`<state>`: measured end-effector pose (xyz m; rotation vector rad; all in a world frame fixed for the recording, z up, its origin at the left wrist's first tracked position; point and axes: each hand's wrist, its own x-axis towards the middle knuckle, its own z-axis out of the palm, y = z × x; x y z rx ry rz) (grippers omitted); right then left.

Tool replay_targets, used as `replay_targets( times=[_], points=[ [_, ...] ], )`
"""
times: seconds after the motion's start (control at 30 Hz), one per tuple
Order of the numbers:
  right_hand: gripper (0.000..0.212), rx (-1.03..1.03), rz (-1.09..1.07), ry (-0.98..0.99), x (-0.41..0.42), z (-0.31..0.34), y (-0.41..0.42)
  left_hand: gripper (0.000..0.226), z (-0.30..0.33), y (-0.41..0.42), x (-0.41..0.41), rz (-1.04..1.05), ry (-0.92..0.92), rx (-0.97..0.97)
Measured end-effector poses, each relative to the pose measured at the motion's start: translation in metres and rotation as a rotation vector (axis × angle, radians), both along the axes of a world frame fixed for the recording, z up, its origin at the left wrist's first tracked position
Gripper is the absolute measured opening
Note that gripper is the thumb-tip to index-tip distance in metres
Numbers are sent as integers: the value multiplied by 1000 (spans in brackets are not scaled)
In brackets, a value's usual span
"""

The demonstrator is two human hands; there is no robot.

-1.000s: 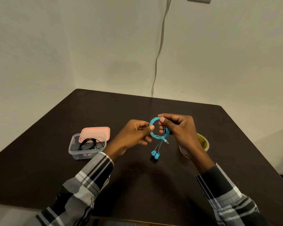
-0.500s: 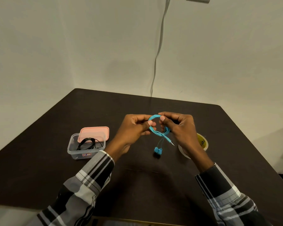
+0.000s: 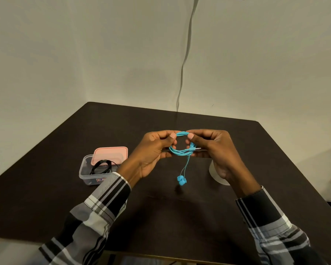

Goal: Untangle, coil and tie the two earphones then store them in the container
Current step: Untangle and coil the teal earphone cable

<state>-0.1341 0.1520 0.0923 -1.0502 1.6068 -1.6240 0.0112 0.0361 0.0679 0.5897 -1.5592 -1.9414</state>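
Head view: dark counter, plain wall behind. Frame centre, left hand and right hand fingers pinch blue earphone coil; buds dangle. Light, limp, springy: grip across bundled loops. Black earphone inside container, centre-left.

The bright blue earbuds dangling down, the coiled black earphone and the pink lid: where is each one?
Bright blue earbuds (image 3: 181,180): head view, on the two buds hanging below the coil.
Coiled black earphone (image 3: 101,166): head view, on its loops inside the clear box.
Pink lid (image 3: 109,155): head view, on its flat top.
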Motion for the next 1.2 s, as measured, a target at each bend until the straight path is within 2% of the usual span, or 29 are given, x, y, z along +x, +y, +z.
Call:
replay_targets(
  times=[0.2, 0.5, 0.73, 0.8, 0.9, 1.07, 1.2],
  points=[
    [17, 56, 17, 15, 0, -1, 3, 45, -3, -3, 12, -110, -50, -107],
    [17, -54, -7, 139, 15, 0, -4, 51, -13, -4, 22, -60, -84, -185],
    [20, -174, 5, 220, 17, 10, -4, 35, -13, -2, 20, -231, -133, -196],
    [20, -191, -4, 232, 16, 10, -2, 41, -13, -1, 17, -263, -192, -233],
    [21, -200, -20, 176, 13, 8, 0, 40, -11, -1, 16, -194, -225, -288],
    [19, -123, -49, -6, 10, -10, 2, 19, -14, -9, 14, -25, -239, -441],
    [17, -14, -84, -213, 11, -38, 1, 17, -29, -20, 8, 47, -472, -657]
  ],
)
